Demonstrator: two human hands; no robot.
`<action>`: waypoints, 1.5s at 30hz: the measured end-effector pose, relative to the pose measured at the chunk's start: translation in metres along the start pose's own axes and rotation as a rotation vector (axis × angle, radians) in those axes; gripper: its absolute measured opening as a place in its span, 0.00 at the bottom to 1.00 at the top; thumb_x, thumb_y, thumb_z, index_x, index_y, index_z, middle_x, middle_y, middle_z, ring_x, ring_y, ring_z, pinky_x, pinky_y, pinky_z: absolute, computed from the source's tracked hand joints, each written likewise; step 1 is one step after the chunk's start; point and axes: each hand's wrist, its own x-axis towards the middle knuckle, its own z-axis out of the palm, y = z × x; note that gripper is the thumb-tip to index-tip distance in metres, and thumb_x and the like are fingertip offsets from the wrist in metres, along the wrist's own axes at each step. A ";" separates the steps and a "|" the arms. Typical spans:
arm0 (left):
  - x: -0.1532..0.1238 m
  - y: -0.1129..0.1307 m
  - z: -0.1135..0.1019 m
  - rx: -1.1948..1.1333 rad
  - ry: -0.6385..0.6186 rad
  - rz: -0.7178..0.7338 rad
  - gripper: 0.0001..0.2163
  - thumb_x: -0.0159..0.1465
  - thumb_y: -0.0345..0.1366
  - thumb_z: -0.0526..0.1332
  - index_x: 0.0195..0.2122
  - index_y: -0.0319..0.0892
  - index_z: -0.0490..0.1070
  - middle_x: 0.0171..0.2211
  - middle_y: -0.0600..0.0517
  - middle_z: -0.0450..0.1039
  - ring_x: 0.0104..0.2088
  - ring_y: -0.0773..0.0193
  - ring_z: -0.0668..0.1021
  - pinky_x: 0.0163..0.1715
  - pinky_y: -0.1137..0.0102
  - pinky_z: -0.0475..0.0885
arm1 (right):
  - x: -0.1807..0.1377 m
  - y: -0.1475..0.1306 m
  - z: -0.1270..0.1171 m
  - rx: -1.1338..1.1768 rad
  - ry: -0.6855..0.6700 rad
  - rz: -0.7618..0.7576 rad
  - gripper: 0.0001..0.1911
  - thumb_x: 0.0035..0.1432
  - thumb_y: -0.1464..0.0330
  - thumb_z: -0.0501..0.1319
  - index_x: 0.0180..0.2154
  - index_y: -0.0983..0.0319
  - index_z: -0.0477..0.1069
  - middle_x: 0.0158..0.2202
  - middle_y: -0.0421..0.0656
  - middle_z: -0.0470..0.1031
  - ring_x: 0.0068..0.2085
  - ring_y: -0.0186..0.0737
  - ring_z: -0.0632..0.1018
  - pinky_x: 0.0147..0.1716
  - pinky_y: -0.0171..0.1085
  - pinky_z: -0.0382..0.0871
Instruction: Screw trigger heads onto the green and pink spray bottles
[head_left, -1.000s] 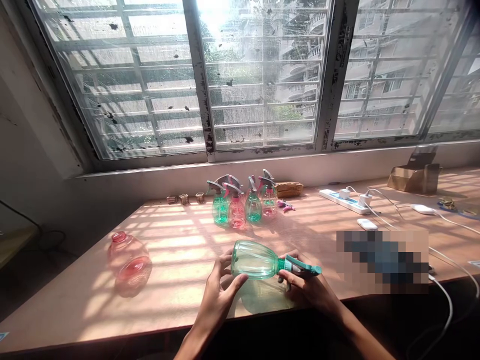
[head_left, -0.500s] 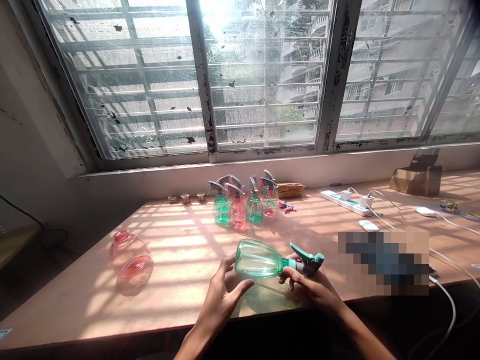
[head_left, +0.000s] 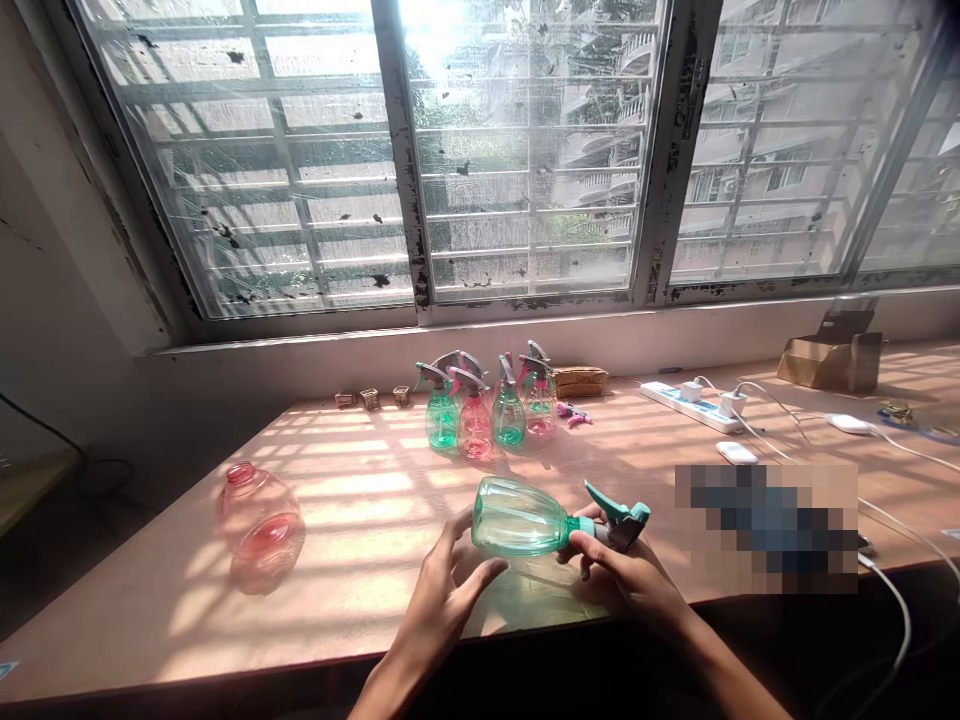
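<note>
Holding a green spray bottle (head_left: 519, 518) sideways over the table (head_left: 352, 570), neck in the right hand (head_left: 628, 568).
Right hand's clamped round the bottle's neck, thumb on the near side; left hand (head_left: 448, 588) is cupped by its base, thumb and fingers apart, can't tell if they're touching. Pink bottle (head_left: 257, 505) sits left of it, other sprayers (head_left: 475, 427) stand beyond it.

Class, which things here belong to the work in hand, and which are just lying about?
In the work:
green bottle, held sideways
spray head at its neck
right hand, at the neck
left hand, by its base
likely, headless pink bottle
likely, standing spray bottles

Apparently lying about:
white power strip
cardboard box
brown item
</note>
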 end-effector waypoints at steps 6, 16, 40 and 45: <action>0.000 -0.001 -0.001 -0.043 0.000 -0.054 0.19 0.69 0.47 0.56 0.56 0.41 0.64 0.56 0.40 0.72 0.55 0.49 0.77 0.53 0.57 0.74 | -0.001 0.010 0.001 0.041 0.041 0.086 0.23 0.49 0.53 0.73 0.41 0.59 0.74 0.30 0.41 0.79 0.27 0.39 0.77 0.28 0.38 0.70; 0.001 -0.003 0.001 -0.025 -0.008 0.018 0.23 0.67 0.43 0.61 0.61 0.45 0.61 0.62 0.41 0.67 0.59 0.48 0.74 0.56 0.57 0.73 | 0.001 0.000 -0.001 -0.079 0.000 0.009 0.17 0.56 0.54 0.68 0.40 0.59 0.74 0.29 0.39 0.76 0.26 0.36 0.72 0.27 0.36 0.66; 0.000 0.000 0.000 0.071 0.095 0.013 0.22 0.65 0.44 0.62 0.59 0.45 0.64 0.64 0.42 0.64 0.62 0.49 0.70 0.57 0.59 0.71 | 0.001 0.001 -0.002 -0.191 -0.021 0.001 0.13 0.57 0.55 0.67 0.38 0.56 0.74 0.27 0.38 0.74 0.26 0.38 0.72 0.27 0.37 0.66; 0.000 0.000 0.000 0.074 0.061 0.025 0.23 0.64 0.43 0.63 0.59 0.45 0.63 0.60 0.42 0.69 0.60 0.49 0.72 0.57 0.58 0.71 | 0.000 -0.002 -0.002 -0.161 0.012 -0.002 0.16 0.57 0.55 0.66 0.42 0.58 0.73 0.29 0.40 0.77 0.27 0.38 0.72 0.29 0.39 0.66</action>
